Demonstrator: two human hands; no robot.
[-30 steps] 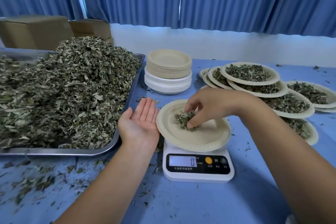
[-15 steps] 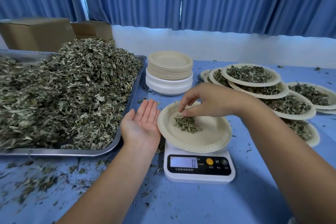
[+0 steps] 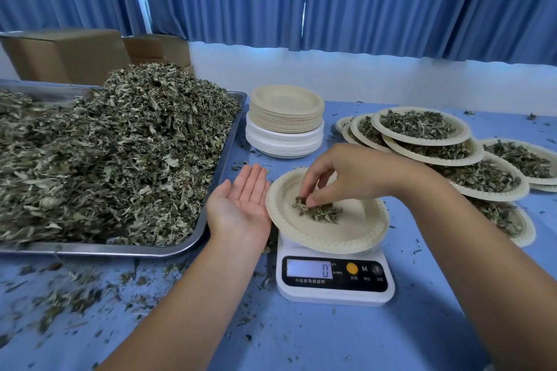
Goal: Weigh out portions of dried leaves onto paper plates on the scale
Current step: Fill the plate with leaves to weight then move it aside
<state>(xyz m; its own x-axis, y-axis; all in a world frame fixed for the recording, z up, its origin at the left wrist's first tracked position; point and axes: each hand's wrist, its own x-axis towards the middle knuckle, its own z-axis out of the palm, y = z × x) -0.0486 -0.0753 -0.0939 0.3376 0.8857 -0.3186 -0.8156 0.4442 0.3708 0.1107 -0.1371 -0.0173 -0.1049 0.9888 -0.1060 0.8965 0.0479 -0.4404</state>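
Our paper plate (image 3: 346,235) sits on the scale (image 3: 331,295), which reads 0 — our right hand (image 3: 346,175) pinches its small leaf pile (image 3: 321,212), while our left hand (image 3: 241,208) lies flat, palm up, just left of the scale.

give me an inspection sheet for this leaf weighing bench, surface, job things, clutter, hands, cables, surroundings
surface: blue table, leaf crumbs scattered across it
job's things: paper plate on white scale holds a small leaf portion; display reads 0; metal tray heaped with dried leaves; stack of empty plates behind; filled plates overlapped at right
clutter: loose leaf bits in front of the tray
grippers: left hand open, palm up, beside the plate; right hand fingers pinch at the leaf portion
cables: nothing seen
surroundings: blue curtains, cardboard boxes behind the tray
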